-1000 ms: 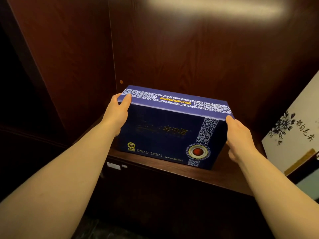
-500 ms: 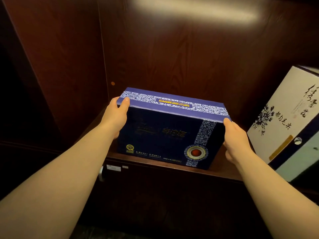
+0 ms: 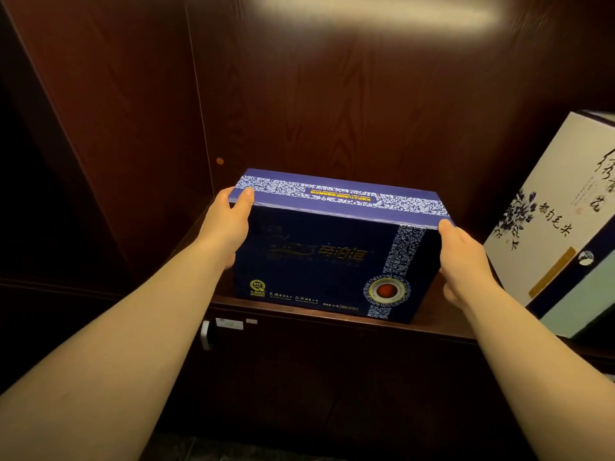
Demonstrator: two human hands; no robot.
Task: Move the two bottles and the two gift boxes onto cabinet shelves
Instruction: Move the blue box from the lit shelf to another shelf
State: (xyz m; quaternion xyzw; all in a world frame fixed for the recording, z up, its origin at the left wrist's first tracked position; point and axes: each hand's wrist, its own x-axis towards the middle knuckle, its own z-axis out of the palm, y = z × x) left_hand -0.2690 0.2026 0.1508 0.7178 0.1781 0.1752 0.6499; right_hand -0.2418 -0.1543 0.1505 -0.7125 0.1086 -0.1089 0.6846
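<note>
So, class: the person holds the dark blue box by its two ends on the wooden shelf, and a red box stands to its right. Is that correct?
Not quite. The box to the right is white, with black brush writing and a blue flower, not red. The head view shows it. The rest holds: the left hand and right hand hold the dark blue box by its ends on the wooden shelf.

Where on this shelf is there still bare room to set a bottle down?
Bare shelf shows between the blue box and the white box, though the right hand fills it. Behind the blue box is hidden.
</note>
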